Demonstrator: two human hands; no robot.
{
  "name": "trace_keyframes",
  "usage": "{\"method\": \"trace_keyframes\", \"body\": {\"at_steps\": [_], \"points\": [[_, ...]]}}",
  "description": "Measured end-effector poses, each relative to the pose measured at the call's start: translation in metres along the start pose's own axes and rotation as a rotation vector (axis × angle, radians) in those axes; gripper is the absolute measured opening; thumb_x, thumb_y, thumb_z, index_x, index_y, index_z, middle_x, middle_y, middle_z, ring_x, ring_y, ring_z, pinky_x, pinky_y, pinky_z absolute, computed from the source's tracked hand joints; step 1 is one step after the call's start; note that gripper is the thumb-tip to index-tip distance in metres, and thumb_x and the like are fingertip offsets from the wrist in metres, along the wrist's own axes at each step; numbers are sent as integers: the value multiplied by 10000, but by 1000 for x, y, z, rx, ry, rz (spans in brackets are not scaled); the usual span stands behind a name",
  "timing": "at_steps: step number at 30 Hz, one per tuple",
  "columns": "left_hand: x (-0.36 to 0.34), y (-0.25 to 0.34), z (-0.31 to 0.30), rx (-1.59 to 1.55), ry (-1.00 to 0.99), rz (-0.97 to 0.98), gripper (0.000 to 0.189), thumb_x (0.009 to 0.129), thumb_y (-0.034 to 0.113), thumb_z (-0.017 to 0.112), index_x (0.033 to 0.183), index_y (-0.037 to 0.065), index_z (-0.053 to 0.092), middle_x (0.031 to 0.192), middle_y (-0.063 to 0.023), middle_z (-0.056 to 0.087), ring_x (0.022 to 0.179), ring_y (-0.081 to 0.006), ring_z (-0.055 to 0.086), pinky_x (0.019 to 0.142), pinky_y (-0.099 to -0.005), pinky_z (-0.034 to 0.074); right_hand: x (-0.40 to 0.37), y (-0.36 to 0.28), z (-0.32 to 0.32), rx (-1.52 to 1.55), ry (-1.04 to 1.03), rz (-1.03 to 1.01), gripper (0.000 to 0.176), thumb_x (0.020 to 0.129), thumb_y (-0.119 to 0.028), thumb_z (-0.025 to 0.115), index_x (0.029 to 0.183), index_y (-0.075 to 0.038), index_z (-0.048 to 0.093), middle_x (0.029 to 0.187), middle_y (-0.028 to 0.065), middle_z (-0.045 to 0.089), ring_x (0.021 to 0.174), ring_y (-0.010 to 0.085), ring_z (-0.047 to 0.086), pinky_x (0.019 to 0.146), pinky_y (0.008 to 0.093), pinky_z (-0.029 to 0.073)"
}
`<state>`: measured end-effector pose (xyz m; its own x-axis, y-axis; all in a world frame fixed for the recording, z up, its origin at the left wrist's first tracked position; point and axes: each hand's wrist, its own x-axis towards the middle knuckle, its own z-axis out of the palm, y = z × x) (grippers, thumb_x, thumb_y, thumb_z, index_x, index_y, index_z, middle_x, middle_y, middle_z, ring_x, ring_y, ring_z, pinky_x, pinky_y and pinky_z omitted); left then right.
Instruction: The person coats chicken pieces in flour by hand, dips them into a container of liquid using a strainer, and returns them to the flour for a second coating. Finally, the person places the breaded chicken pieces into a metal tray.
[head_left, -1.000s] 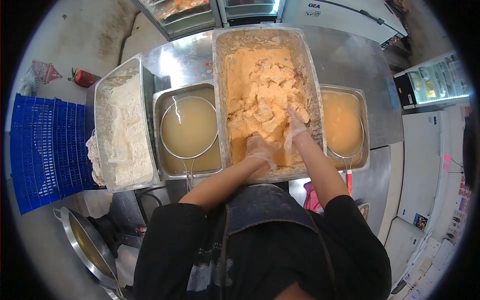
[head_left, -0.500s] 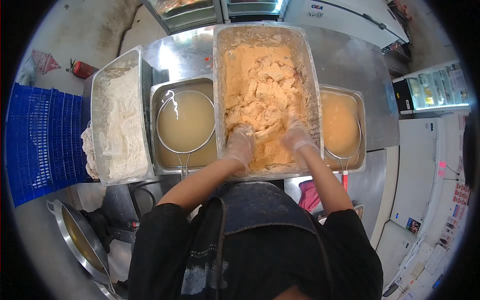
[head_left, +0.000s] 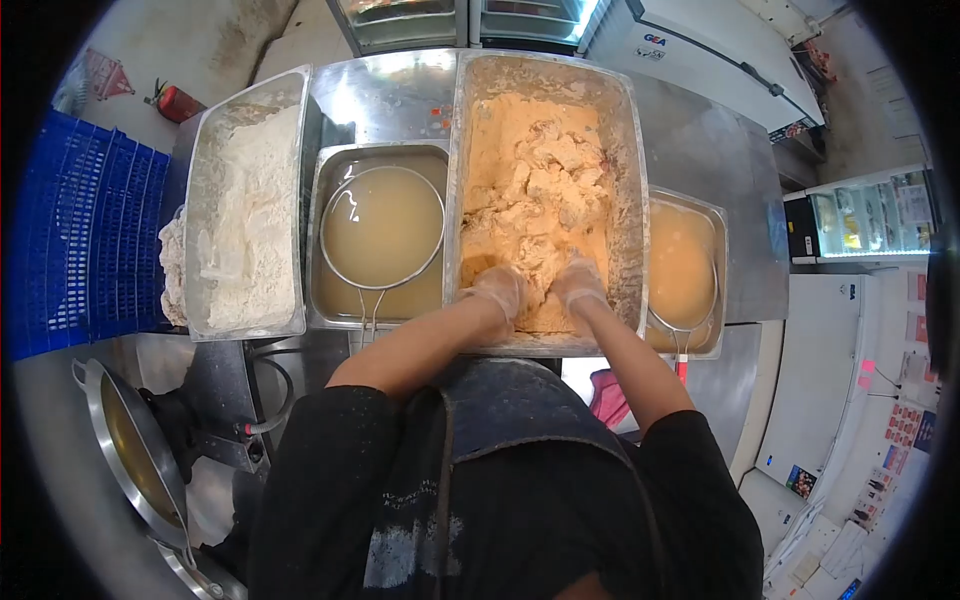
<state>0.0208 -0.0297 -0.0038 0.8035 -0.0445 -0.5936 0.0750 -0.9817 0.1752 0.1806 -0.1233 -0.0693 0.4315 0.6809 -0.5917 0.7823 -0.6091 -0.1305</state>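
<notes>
Both my hands wear clear plastic gloves and are in a long metal tub [head_left: 632,230] of orange flour mix [head_left: 500,140]. My left hand [head_left: 499,291] is in the near part of the mix, left of the middle. To its right, a short gap away, is my right hand [head_left: 578,280]. The fingers of both are sunk in the mix or covered by it, so what they hold is hidden. Lumpy coated pieces [head_left: 545,180] lie just beyond the hands.
Left of the tub, a round strainer [head_left: 383,228] sits in a pan of cloudy liquid, beside a tub of white flour [head_left: 255,200]. On the right, another strainer rests in orange liquid [head_left: 680,260]. A blue crate [head_left: 85,230] and a wok of oil [head_left: 135,450] are far left.
My two hands have come closer together in the near part of the tub. The camera view has shifted slightly, so the tubs sit a little differently.
</notes>
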Motion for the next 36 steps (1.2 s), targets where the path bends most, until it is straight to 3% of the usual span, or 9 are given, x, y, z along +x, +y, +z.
{"method": "trace_keyframes", "body": {"at_steps": [4,7,12,14,17,26,28,33,36], "points": [[9,-16,0,-389,186,-253,326,727,134,648,1024,2,686,1029,-178,671,1002,-306,651,821,-367,535,-16,34,-20,228,135,-62,406,851,-326,550,951,53,654,1096,258,612,1031,324,611,894,373,462],[-41,-14,-25,-392,137,-281,352,699,136,679,1025,4,682,1016,-166,673,1015,-307,645,838,-366,527,-50,25,-67,-303,-136,-245,466,836,-371,555,981,62,646,1117,256,613,997,359,620,879,383,479],[-16,1,13,-88,-74,-142,361,706,152,711,1040,22,668,1049,-168,660,1045,-310,634,845,-383,526,-78,-29,-35,-120,-64,-41,546,782,-431,590,1027,53,655,1146,256,612,1068,362,599,921,380,464],[-8,11,13,-363,21,-328,398,697,179,745,1060,38,663,1077,-175,650,1074,-316,623,855,-394,524,-74,-47,-19,-201,41,-114,567,762,-436,607,1050,49,655,1154,262,609,1094,362,589,931,380,460],[34,19,55,-511,221,-560,376,709,173,737,1058,52,669,1078,-166,652,1039,-321,638,861,-397,522,-46,-55,-4,-183,-289,-209,590,815,-379,569,1194,72,561,1273,266,535,1189,312,543,979,364,437],[-8,-15,-4,-605,185,-215,321,675,79,690,983,-13,676,975,-199,682,973,-296,665,821,-367,537,-65,10,-52,97,-81,-139,428,912,-375,481,1060,-12,654,1027,193,651,1102,343,575,941,413,438],[-16,-16,3,-453,134,-243,277,702,88,670,962,-6,687,978,-195,683,974,-298,664,819,-362,535,-66,24,-56,-535,-350,-541,482,941,-416,440,1163,-23,608,1113,180,638,1147,327,553,961,419,432],[-26,6,-10,-182,-34,-148,238,796,126,587,965,0,698,1029,-206,669,1003,-300,654,811,-357,535,-79,-40,-35,14,-263,59,386,893,-323,529,1149,-61,652,1205,164,621,1167,303,565,975,412,438],[-2,23,17,-239,160,-370,257,833,162,553,980,10,700,1034,-214,666,1009,-300,652,808,-375,533,-31,-50,38,-31,-230,31,341,859,-252,547,1117,-69,671,1194,181,622,1131,321,591,939,416,467]]}}
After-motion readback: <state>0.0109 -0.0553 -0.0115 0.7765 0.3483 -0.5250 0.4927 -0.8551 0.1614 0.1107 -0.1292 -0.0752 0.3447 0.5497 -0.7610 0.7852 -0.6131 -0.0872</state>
